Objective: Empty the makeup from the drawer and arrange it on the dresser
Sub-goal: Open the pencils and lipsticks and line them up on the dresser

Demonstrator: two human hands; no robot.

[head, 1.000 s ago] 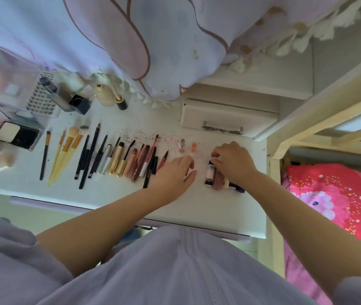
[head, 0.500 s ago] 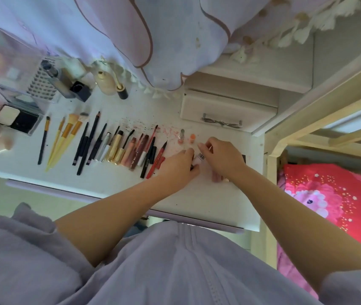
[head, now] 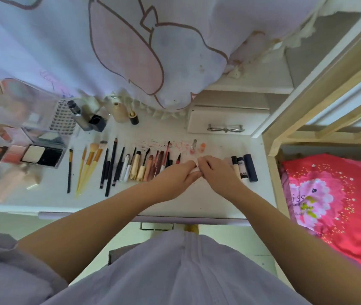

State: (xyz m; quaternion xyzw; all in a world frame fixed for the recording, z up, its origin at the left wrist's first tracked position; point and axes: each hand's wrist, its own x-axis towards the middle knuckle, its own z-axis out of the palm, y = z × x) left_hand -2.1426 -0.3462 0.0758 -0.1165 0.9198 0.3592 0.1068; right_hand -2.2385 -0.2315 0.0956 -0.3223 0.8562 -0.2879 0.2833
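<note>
Arranging is under way: a small pale tube [head: 195, 170] (label hidden) is pinched between left hand [head: 176, 180] and right hand [head: 218, 175] above the dresser [head: 197, 201]; next, placement beside the pencil row [head: 144, 166] is called for.

Hands [head: 197, 172] now together on a small pale item [head: 194, 171] (tubes [head: 243, 167] uncovered)

Dresser top [head: 197, 199]: white, with red-pink smears near the back. Brushes [head: 87, 164]: yellow handles, orange ferrules. Pencils [head: 111, 166]: black. Tube [head: 250, 167] at far right: navy. Blanket [head: 329, 199]: red, pink flower print. My shirt [head: 175, 271]: pale lilac. Curtain [head: 109, 40]: white, pink outlined shapes.
</note>
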